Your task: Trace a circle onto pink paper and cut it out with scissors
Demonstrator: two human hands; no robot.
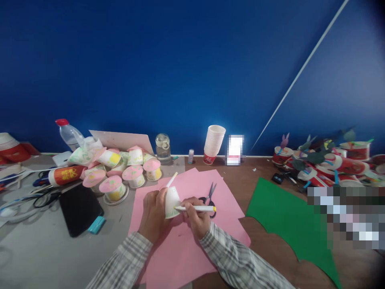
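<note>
My left hand [155,212] is wrapped around a small white paper cup [172,202], tilted on its side above the pink paper sheet [186,241]. A pale stick [172,179] pokes up behind that hand. My right hand [195,218] pinches a white marker [195,208] with a yellow end, its tip touching the cup's wall. Black scissors [210,196] lie on the pink sheet just behind my right hand.
Several pink-topped decorated cups [120,176] pile up at the left with a black pouch [80,208], a bottle [67,134] and a glass jar [163,147]. A stack of white cups [214,142] stands by the blue wall. Green paper [288,220] and red cups [331,160] lie right.
</note>
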